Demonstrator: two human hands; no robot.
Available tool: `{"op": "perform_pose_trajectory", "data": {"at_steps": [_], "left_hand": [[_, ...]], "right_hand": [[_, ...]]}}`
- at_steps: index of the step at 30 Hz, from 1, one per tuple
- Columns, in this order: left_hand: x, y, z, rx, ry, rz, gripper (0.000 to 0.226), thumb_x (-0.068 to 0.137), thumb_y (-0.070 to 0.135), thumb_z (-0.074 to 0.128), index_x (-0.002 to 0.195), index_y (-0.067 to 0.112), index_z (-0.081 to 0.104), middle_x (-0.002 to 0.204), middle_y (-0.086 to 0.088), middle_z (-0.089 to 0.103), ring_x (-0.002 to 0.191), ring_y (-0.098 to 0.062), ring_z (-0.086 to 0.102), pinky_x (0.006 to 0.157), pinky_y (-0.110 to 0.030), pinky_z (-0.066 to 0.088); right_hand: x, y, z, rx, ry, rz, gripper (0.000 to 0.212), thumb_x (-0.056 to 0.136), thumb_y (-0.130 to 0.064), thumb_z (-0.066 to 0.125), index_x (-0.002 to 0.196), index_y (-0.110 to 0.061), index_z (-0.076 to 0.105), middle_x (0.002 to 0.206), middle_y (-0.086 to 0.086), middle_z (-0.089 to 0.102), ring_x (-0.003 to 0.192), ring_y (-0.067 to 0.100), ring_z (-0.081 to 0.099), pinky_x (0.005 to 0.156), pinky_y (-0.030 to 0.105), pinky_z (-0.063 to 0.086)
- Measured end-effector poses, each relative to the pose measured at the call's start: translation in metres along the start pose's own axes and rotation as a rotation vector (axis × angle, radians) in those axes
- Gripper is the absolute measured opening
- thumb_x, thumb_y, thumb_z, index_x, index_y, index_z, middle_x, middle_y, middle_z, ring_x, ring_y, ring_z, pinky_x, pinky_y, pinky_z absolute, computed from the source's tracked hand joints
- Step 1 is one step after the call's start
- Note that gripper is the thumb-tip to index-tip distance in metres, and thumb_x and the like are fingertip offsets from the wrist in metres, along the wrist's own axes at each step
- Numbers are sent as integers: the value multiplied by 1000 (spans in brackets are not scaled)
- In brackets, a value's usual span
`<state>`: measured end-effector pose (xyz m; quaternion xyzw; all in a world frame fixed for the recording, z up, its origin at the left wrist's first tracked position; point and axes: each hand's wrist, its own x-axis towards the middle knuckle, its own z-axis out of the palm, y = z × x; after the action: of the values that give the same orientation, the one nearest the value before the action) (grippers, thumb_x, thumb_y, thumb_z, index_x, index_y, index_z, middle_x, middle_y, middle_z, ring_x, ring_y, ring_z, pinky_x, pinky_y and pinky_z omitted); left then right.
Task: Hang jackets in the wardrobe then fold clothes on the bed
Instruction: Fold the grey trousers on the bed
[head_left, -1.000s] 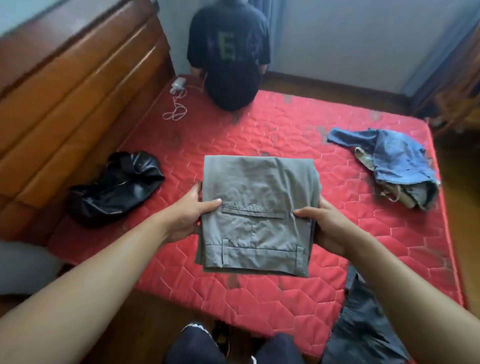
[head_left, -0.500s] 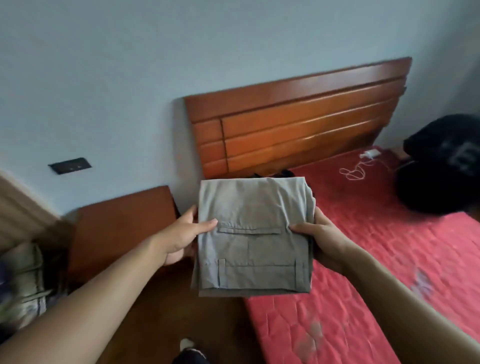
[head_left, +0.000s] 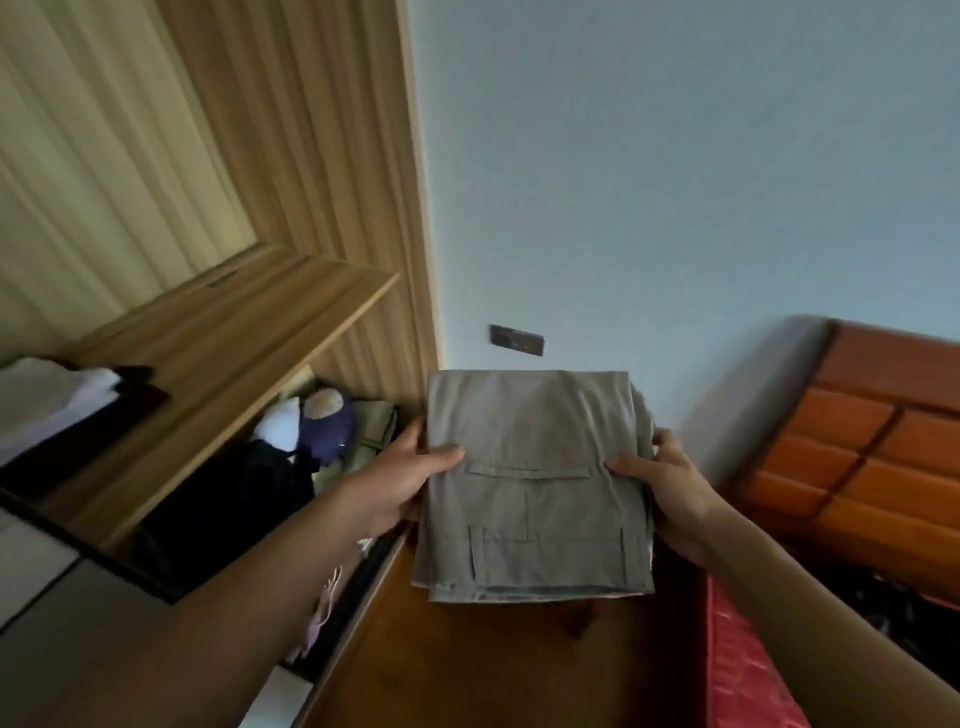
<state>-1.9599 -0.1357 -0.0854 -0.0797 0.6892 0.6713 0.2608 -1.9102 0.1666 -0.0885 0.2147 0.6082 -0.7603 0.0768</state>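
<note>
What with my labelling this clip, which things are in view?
folded grey cotton trousers: one, grey, centre, held between both hands
pale wooden wardrobe: one, light tan, left, open
stacked clothes: several, white, dark, navy, olive, on wardrobe shelves
dark rectangular wall plate: one, blackish, above the trousers
reddish-brown wooden headboard: one, orange-brown, right
red quilted mattress: one, red, lower right
brown wooden surface: one, brown, below the trousers
left hand: one, grips the trousers' left edge
right hand: one, grips the right edge
</note>
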Motion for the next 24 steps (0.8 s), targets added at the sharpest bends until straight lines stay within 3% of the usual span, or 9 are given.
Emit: {"op": "perform_pose_trajectory", "data": {"at_steps": [5, 10, 15, 18, 21, 24], "left_hand": [[20, 24, -74, -122, 170, 18, 46, 96, 19, 67, 137, 31, 50, 123, 1, 69, 108, -22, 69, 83, -44, 59], [45, 40, -132, -200, 315, -6, 44, 96, 23, 68, 131, 40, 46, 125, 3, 66, 111, -23, 67, 94, -53, 56], [92, 64, -170, -300, 486, 9, 33, 95, 24, 69, 112, 45, 49, 120, 8, 65, 107, -19, 66, 87, -49, 58], [122, 79, -186, -338, 562, 15, 46, 94, 24, 69, 129, 44, 46, 127, 4, 65, 113, -24, 65, 96, -56, 54], [149, 95, -204, -385, 602, 21, 62, 90, 30, 74, 141, 42, 42, 132, 3, 65, 117, -26, 64, 97, -56, 54], [176, 108, -224, -444, 637, 20, 63, 90, 29, 73, 143, 43, 41, 132, 2, 64, 117, -26, 63, 97, -54, 54]], "right_hand": [[83, -35, 93, -102, -212, -7, 56, 87, -6, 75, 131, -17, 43, 125, 14, 63, 107, 33, 69, 76, 43, 61], [162, -59, 168, -184, -367, -26, 53, 88, -4, 73, 131, -16, 44, 128, 15, 61, 109, 33, 68, 83, 48, 61], [253, -92, 238, -275, -531, 20, 67, 82, -15, 80, 136, -21, 41, 126, 12, 61, 105, 32, 69, 77, 44, 62], [300, -114, 270, -351, -602, -14, 72, 75, -15, 79, 137, -21, 41, 129, 12, 59, 111, 33, 65, 92, 51, 58], [343, -135, 302, -388, -658, -37, 58, 88, 2, 66, 136, -19, 42, 126, 13, 59, 108, 31, 64, 89, 46, 57], [381, -151, 336, -472, -731, -74, 63, 88, 2, 65, 139, -23, 40, 126, 8, 57, 108, 28, 63, 83, 41, 57]]}}
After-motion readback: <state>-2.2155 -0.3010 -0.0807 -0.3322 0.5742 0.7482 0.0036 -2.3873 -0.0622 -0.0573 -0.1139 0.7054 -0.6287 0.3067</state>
